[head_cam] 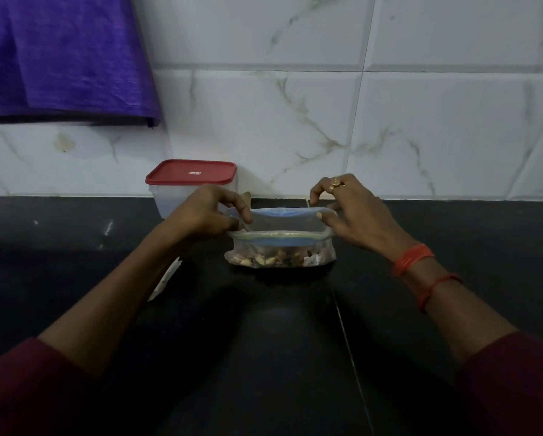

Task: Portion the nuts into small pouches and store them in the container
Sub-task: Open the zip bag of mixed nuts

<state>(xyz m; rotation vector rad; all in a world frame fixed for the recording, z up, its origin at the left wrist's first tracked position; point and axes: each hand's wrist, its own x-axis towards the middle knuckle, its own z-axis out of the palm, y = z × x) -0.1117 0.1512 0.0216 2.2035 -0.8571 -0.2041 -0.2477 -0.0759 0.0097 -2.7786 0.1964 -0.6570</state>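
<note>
We spread the zip bag [279, 243], frame centre.
Our left hand [212, 214] and right hand [356, 215] pinch its rim; a slip could spill nuts [268, 260].

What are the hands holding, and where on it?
Both hold the nut pouch: left hand pinches its mouth's left end, right hand the right end.

A clear pouch [282, 248], mouth open, holding nuts [270, 259], stands upright, right of a red-lidded container [191, 177].
</note>
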